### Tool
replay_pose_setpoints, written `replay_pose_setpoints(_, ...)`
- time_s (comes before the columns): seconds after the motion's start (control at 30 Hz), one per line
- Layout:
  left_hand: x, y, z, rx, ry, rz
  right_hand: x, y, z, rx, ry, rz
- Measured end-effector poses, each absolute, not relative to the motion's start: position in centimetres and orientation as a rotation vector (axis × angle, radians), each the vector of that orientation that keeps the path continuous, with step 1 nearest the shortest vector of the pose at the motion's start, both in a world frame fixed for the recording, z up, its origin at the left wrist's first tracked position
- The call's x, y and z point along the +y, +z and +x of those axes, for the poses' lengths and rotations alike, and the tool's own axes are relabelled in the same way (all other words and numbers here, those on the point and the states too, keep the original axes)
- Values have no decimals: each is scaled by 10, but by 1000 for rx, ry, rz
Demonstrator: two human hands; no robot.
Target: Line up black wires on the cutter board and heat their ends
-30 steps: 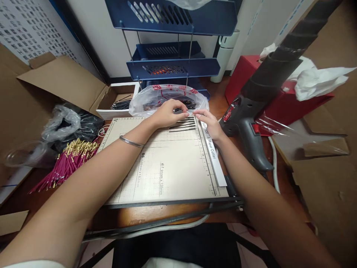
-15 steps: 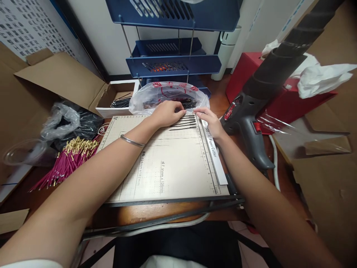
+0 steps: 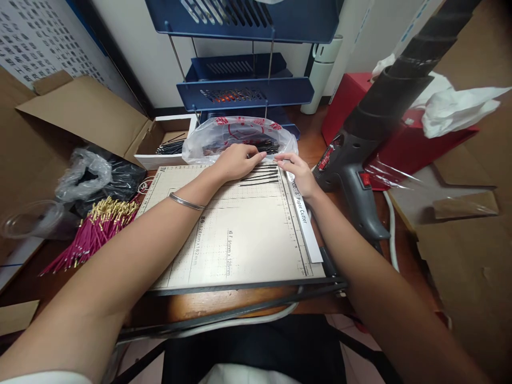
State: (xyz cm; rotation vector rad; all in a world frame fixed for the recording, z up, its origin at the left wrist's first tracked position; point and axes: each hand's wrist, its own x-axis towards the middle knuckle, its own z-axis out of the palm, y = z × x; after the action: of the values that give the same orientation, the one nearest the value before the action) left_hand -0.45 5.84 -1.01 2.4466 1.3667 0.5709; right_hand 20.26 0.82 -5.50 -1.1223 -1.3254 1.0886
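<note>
A cream paper cutter board (image 3: 248, 234) with printed grid lines lies in front of me. Several black cords (image 3: 262, 177) are laid side by side near its far right corner. My left hand (image 3: 240, 161) rests at the board's far edge, fingers bent together at the cords' far end; what they hold is too small to make out. Just right of it, my right hand (image 3: 296, 172) has its thumb and fingers pinched near the cords' right ends, on something I cannot make out. Behind both hands sits a clear plastic bag (image 3: 204, 140) with red print and more black cords inside.
Magenta cords with gold tips (image 3: 100, 226) lie left of the board. Beyond are an open white box (image 3: 158, 159) and a blue rack (image 3: 244, 93). A dark heat gun (image 3: 358, 176) and red tissue box (image 3: 344, 101) stand at right.
The whole view has shifted slightly, so things appear a little further left. Both hands stay at the board's far edge, with only slight finger movement.
</note>
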Motion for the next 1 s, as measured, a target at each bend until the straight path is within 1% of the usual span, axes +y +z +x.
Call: replay_pose_setpoints(1.0, 60, -13, -4, 1309, 529, 2457, 10, -58, 204, -1305, 1100, -1110)
